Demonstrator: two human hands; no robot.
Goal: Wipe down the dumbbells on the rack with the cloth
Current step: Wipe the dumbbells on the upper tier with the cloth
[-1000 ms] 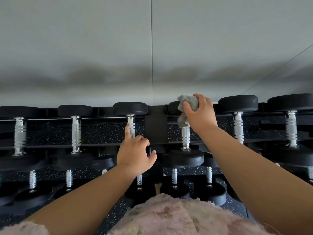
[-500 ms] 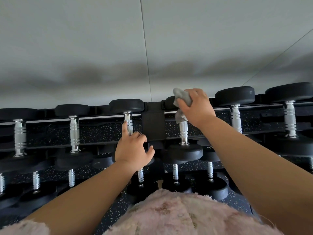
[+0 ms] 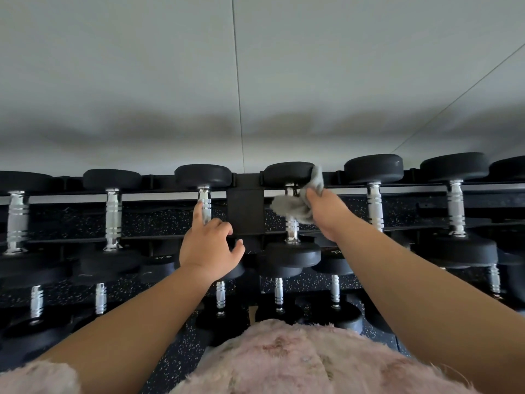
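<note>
- Here, a grey cloth (image 3: pixel 295 207) is being gripped in the right hand (image 3: pixel 326 214), the fingers being curled round the bunched fabric.
- The cloth is being pressed against the chrome handle and far head of one dumbbell (image 3: pixel 288 174), which is lying on the top tier of the rack (image 3: pixel 159 181), just right of the black middle bracket (image 3: pixel 245 211).
- One end of the cloth is being draped up the right side of that far head, by the back edge of the rack; the rest is being bunched over the upper part of the handle.
- The left hand (image 3: pixel 208 245) is being held over the top tier, just left of the middle bracket.
- Its forefinger is being stretched out straight and laid against the chrome handle of the neighbouring dumbbell (image 3: pixel 201 176); the other fingers are being kept loosely bent, and nothing is being grasped by them.
- More dumbbells (image 3: pixel 373 167) are being carried in a row along the same tier on both sides, each handle running from front edge to back edge.
- A lower tier of dumbbells (image 3: pixel 278 294) is being shown beneath the front edge.
- A pale wall (image 3: pixel 170 81) is being seen behind the rack, and a speckled dark floor (image 3: pixel 181 362) below it.
- A pink fuzzy garment (image 3: pixel 298 362) is being worn, with both forearms bare.
</note>
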